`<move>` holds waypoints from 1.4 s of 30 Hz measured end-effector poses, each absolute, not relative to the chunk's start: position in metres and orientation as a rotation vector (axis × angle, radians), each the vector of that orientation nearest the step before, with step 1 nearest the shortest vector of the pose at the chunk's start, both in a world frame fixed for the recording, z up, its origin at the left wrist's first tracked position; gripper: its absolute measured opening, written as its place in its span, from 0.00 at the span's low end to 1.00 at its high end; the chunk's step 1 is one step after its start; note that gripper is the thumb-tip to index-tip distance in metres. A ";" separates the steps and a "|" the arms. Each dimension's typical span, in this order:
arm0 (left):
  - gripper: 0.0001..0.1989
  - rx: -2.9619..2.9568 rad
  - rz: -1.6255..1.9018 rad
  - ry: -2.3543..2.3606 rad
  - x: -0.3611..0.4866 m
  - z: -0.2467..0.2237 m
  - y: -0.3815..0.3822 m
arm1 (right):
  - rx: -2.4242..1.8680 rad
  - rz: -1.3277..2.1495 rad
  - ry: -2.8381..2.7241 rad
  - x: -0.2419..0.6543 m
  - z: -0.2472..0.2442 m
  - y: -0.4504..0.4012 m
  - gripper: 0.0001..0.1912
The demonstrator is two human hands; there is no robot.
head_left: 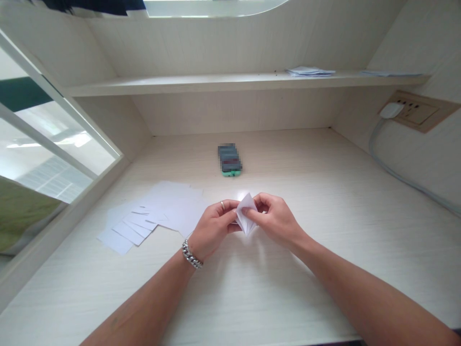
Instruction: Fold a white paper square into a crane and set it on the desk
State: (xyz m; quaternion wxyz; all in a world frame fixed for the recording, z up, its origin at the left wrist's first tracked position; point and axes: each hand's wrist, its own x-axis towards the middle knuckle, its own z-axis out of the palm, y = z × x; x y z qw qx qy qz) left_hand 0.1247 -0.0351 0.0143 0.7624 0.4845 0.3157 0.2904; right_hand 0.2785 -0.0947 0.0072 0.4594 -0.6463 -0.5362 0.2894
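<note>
Desktop [309,307], pale and faintly grained, is filling the foreground, and from my remote seat I am seeing two bare forearms [144,298] spanning it. A chain bracelet [192,254] is circling the left wrist. Just beyond, my left hand [216,221], wearing a ring [222,205], is pinching the left edge of a folded white paper [247,222] between thumb and fingers. My right hand [275,216] is pressing its thumb onto the paper's face, some fingertips hiding behind it. That paper is standing pointed, between both hands, near the desk's middle. Loose white sheets [176,204] are overlapping to the left. Farther back, a blurred dark object [229,156] with a green edge is lying alone. Along the right wall, a grey cable [396,175] is hanging from a white plug [392,110] in a socket plate [425,113]. A shelf [201,84] is running across the back, holding folded papers [310,71]. Dark blue cloth [104,6] is showing above, beside a bright opening [212,8].
</note>
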 end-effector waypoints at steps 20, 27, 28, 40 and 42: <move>0.15 1.021 0.708 0.718 0.122 0.013 -0.032 | -1.265 1.090 -1.124 0.283 0.007 -0.091 0.13; 0.16 1.096 0.697 0.800 0.122 0.014 -0.032 | -1.254 1.063 -1.112 0.280 0.002 -0.089 0.13; 0.16 1.110 0.698 0.814 0.122 0.013 -0.032 | -1.256 1.058 -1.115 0.280 0.002 -0.090 0.13; 0.13 1.128 0.688 0.824 0.123 0.015 -0.033 | -1.294 1.058 -1.122 0.279 0.004 -0.091 0.13; 0.13 1.124 0.686 0.818 0.123 0.015 -0.033 | -1.316 1.032 -1.145 0.279 0.006 -0.091 0.13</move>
